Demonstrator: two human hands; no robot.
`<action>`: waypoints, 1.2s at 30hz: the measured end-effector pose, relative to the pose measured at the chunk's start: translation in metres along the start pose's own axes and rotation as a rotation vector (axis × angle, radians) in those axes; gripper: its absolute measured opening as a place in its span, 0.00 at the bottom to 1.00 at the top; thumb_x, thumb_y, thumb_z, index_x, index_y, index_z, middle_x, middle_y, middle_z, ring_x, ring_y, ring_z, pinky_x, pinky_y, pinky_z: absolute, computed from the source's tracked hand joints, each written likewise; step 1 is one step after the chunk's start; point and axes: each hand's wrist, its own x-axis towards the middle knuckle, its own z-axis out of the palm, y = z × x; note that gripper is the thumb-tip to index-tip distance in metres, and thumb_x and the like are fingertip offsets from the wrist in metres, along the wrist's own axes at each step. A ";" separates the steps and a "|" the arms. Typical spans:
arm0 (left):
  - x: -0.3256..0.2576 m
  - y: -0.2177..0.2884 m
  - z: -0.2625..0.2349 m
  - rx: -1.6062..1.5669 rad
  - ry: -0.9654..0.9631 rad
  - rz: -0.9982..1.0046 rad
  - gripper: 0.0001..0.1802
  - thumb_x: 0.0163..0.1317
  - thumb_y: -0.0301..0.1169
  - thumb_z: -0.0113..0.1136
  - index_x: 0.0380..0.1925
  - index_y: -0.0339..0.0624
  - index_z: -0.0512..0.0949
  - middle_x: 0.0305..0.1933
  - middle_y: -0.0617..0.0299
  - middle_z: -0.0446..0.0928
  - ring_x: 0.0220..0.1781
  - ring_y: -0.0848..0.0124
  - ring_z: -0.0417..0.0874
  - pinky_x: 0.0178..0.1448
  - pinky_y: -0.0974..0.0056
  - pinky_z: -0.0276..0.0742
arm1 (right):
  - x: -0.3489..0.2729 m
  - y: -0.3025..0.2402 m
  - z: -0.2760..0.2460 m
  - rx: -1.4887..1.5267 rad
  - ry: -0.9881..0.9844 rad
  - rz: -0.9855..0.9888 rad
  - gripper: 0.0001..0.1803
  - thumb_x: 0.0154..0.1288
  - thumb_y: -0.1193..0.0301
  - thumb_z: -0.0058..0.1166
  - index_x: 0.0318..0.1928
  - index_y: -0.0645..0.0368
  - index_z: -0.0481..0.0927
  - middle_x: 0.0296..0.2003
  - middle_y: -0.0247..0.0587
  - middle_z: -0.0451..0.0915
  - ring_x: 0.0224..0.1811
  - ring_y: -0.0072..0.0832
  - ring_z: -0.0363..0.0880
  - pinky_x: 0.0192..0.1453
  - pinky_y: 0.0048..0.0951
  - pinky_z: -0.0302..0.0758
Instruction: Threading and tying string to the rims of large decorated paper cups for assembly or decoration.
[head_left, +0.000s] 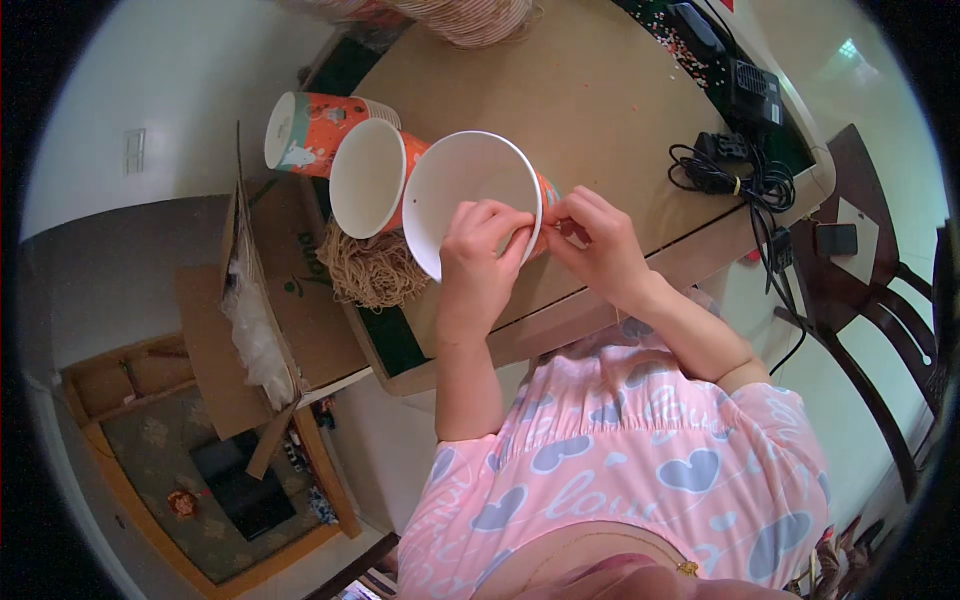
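A large paper cup (470,165), white inside with an orange printed outside, is tipped so that its mouth points toward me. My left hand (480,250) pinches its rim on the right side, fingers closed over the edge. Just outside that rim, my right hand (603,245) has thumb and fingertips pressed together against the orange wall. Whatever lies between those fingertips is too small and covered to name. Left of the cup rest a second paper cup (365,180) and a stack of orange printed cups (325,130) on its side. A bundle of tan string (370,268) lies below them.
The table (610,130) has a tan top and dark green edge strips. A wound rope coil (470,20) sits at the far side. Black cables (735,180) and an adapter (755,92) lie right, near scattered beads (680,50). An opened cardboard box (300,260) stands left; a dark chair (870,260) stands right.
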 end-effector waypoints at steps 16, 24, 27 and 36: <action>0.002 -0.031 -0.032 -1.246 -0.421 -0.859 0.06 0.71 0.30 0.46 0.41 0.38 0.68 0.35 0.54 0.78 0.34 0.71 0.81 0.37 0.66 0.79 | 0.009 -0.089 0.039 -0.429 -0.637 -0.573 0.12 0.47 0.70 0.55 0.34 0.57 0.72 0.36 0.39 0.75 0.47 0.37 0.73 0.53 0.36 0.71; -0.028 -0.041 -0.022 -0.921 -0.109 -0.561 0.05 0.72 0.30 0.47 0.40 0.42 0.68 0.24 0.68 0.69 0.23 0.82 0.67 0.25 0.75 0.60 | 0.067 -0.063 0.015 -0.125 -0.523 -0.023 0.10 0.61 0.71 0.58 0.41 0.58 0.73 0.35 0.49 0.79 0.38 0.49 0.78 0.41 0.40 0.75; -0.036 -0.038 -0.014 -0.898 0.040 -0.464 0.03 0.71 0.27 0.48 0.39 0.40 0.68 0.24 0.67 0.69 0.24 0.82 0.67 0.27 0.74 0.63 | 0.069 -0.057 0.015 -0.230 -0.579 -0.084 0.12 0.57 0.71 0.61 0.39 0.60 0.73 0.37 0.49 0.78 0.40 0.49 0.77 0.43 0.41 0.74; -0.039 -0.040 -0.012 -0.782 0.080 -0.421 0.02 0.70 0.25 0.49 0.38 0.38 0.68 0.23 0.67 0.68 0.25 0.81 0.68 0.29 0.72 0.65 | 0.065 -0.052 0.028 -0.366 -0.592 -0.103 0.08 0.55 0.73 0.60 0.32 0.63 0.75 0.34 0.48 0.76 0.40 0.46 0.77 0.43 0.40 0.75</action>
